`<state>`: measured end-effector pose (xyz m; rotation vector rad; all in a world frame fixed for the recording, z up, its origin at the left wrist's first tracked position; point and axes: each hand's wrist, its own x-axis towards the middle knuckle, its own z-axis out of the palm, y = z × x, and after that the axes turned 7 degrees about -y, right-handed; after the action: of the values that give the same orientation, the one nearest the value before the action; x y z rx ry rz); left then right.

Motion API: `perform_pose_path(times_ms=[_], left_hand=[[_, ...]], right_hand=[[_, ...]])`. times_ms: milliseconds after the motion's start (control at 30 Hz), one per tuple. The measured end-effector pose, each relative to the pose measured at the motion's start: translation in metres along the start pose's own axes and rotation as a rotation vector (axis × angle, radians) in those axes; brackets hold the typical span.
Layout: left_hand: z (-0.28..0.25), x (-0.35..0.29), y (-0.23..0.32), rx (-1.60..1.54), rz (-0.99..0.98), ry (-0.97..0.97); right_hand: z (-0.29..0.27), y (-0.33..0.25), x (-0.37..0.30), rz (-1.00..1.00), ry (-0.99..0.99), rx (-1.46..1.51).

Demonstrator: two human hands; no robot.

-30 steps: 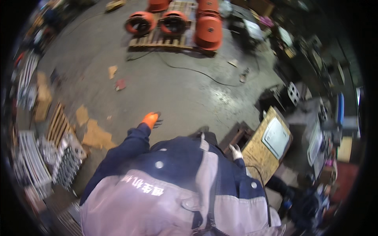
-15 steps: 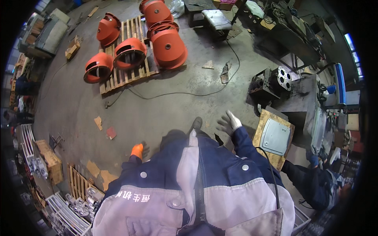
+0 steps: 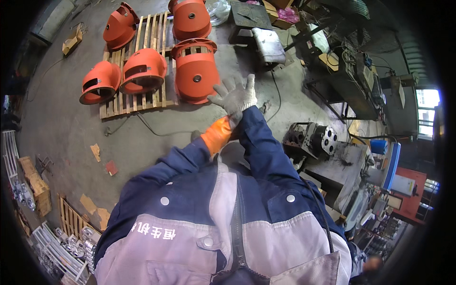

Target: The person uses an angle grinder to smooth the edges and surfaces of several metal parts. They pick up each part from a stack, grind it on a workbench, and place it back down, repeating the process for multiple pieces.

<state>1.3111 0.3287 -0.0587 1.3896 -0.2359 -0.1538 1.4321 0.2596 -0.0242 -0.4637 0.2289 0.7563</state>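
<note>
Both my hands are now up in front of my chest and together; half a second ago they were apart, the orange-gloved one low on the left and the grey one out to the right. My right hand (image 3: 233, 96) wears a grey knit glove, fingers spread wide and pointing to the far side, holding nothing. My left hand (image 3: 217, 135) is in an orange glove and sits just under the right wrist, touching the cuff of the grey glove. I cannot tell whether it pinches the cuff or only rests against it, since the right sleeve covers its fingers.

My judgement: I am seating the grey glove on the right hand, left hand tugging at the cuff. The glove looks already well on, all fingers filled.

The view has also swung. The wooden pallet (image 3: 155, 97) with the orange cone-shaped housings (image 3: 195, 75) now lies on the concrete floor (image 3: 61, 128) straight ahead and to the far left, beyond my fingertips, well apart from them. A black cable (image 3: 147, 127) runs on the floor near the pallet's near edge.

To the right stands a dark machined metal block with round bores (image 3: 313, 138) on a steel tabletop (image 3: 339, 164). Near left, racks of small silver parts (image 3: 71, 244).
</note>
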Motion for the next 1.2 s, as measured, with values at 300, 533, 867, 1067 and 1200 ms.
perform_pose_path(times_ms=[300,533,867,1067,1200], left_hand=[[-0.043,0.09,-0.025,0.443,-0.423,-0.248],[-0.031,0.16,-0.095,-0.318,-0.662,-0.081],[0.015,0.153,-0.203,-0.915,-1.084,0.758],[0.052,0.145,-0.233,-0.998,-1.19,0.9],[0.052,0.137,-0.242,-1.036,-1.304,0.987]], right_hand=[[-0.082,-0.027,0.079,0.175,0.128,-0.359],[-0.291,-0.126,0.166,0.51,0.53,-1.251],[-0.503,-0.351,0.351,0.33,0.967,-0.726],[-0.515,-0.382,0.427,0.243,0.974,-0.528],[-0.544,-0.375,0.44,-0.04,1.006,-0.375]])
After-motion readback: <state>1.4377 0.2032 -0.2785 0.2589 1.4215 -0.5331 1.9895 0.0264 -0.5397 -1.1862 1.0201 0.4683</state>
